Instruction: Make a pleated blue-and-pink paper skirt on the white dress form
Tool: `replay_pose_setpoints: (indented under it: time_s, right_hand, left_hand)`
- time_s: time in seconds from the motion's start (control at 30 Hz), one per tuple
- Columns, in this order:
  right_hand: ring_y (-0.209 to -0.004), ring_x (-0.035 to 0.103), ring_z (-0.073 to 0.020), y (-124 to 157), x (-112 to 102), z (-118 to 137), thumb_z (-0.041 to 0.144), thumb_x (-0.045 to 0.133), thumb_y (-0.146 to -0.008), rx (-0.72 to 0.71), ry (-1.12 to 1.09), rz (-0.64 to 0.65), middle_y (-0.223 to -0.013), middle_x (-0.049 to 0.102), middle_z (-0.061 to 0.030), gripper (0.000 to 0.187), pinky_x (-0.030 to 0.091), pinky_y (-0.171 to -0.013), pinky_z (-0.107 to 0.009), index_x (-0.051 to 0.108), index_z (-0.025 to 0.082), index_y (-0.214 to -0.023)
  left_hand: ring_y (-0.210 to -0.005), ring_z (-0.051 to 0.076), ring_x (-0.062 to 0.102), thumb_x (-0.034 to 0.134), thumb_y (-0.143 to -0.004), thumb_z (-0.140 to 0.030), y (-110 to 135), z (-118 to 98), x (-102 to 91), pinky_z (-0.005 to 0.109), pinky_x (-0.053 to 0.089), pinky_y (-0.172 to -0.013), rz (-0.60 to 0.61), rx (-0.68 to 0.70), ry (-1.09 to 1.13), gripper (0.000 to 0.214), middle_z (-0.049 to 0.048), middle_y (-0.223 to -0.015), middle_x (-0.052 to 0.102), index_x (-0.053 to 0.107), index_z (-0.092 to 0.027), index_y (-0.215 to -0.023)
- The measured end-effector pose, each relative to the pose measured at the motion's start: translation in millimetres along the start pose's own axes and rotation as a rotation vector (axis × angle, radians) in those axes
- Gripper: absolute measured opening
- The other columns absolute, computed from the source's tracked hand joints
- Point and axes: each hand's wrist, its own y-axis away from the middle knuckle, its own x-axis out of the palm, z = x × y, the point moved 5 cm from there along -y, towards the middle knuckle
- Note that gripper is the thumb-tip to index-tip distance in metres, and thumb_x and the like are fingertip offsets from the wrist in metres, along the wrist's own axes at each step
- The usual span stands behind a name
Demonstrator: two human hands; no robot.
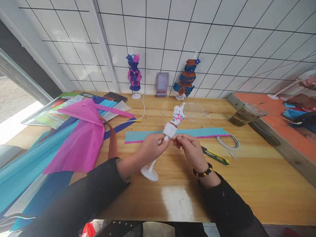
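My left hand [154,145] is closed around the lower end of a small white dress-form mannequin [170,129], which tilts up and to the right. Its upper part carries pink and blue specks, and a brown line crosses its middle. The round white base [149,172] sticks out below my left hand. Close to the mannequin's lower edge, my right hand [189,146] is pinched, thumb against fingers; what lies between the fingertips is too small to make out. Behind both hands lies a light-blue strip with a pink edge [202,132].
Right of my right hand lie a yellow-green utility knife [217,156] and a tape roll [236,142]. Pink fabric sheets [84,144] and blue ones cover the left side. Two dressed mannequins [135,74] stand by the tiled wall. A lidded drink cup [243,115] is at right.
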Motion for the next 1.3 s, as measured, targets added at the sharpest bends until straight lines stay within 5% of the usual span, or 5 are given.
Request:
replay_pose_setpoints:
  time_s: [0.33, 0.6, 0.87, 1.1, 1.3]
  right_hand:
    - [-0.057, 0.043, -0.012, 5.2, 6.1, 15.8, 0.027, 0.047, -0.081, -0.191, 0.416, -0.048, -0.059, 0.049, 0.001, 0.021, 0.034, -0.055, -0.025, 0.054, 0.018, -0.063]
    - [-0.056, 0.044, -0.0121, 1.8, -9.7, 3.8, 0.019, 0.049, -0.074, -0.091, 0.341, -0.098, -0.056, 0.048, 0.0014, 0.02, 0.035, -0.055, -0.025, 0.049, 0.018, -0.054]
    - [-0.067, 0.052, -0.0141, 2.9, -1.0, 11.6, 0.035, 0.046, -0.087, -0.162, 0.316, -0.052, -0.071, 0.059, -0.0027, 0.026, 0.041, -0.064, -0.026, 0.061, 0.017, -0.077]
    - [-0.069, 0.054, -0.0153, 2.6, 7.6, 11.4, 0.028, 0.042, -0.089, -0.273, 0.571, -0.002, -0.072, 0.061, -0.004, 0.023, 0.039, -0.065, -0.027, 0.059, 0.017, -0.078]
    - [-0.058, 0.045, -0.0129, 3.7, 8.7, 15.2, 0.022, 0.044, -0.084, -0.304, 0.641, -0.078, -0.061, 0.05, 0.0001, 0.02, 0.034, -0.057, -0.025, 0.053, 0.018, -0.067]
  left_hand:
    - [-0.051, 0.009, 0.027, 0.041, -0.084, -0.032, 2.2, 5.4, 3.4, 0.025, 0.019, -0.052, -0.035, 0.08, -0.259, 0.024, -0.0035, -0.054, 0.038, 0.047, -0.017, -0.066]
    - [-0.055, 0.008, 0.027, 0.037, -0.086, -0.04, -5.4, 1.7, -15.3, 0.024, 0.02, -0.051, -0.064, -0.029, 0.061, 0.036, -0.004, -0.057, 0.026, 0.034, -0.017, -0.059]
    - [-0.053, 0.007, 0.031, 0.043, -0.084, -0.035, -3.5, 7.8, -6.5, 0.022, 0.021, -0.051, -0.101, 0.031, -0.097, 0.03, -0.0052, -0.054, 0.035, 0.043, -0.016, -0.06]
    - [-0.05, 0.009, 0.027, 0.042, -0.084, -0.031, -1.2, 13.8, 1.4, 0.025, 0.018, -0.051, -0.084, 0.085, -0.32, 0.024, -0.0043, -0.053, 0.037, 0.044, -0.018, -0.065]
    - [-0.05, 0.008, 0.024, 0.043, -0.084, -0.032, 1.5, 9.1, 2.4, 0.026, 0.017, -0.051, -0.078, 0.074, -0.266, 0.026, -0.0044, -0.052, 0.033, 0.042, -0.017, -0.063]
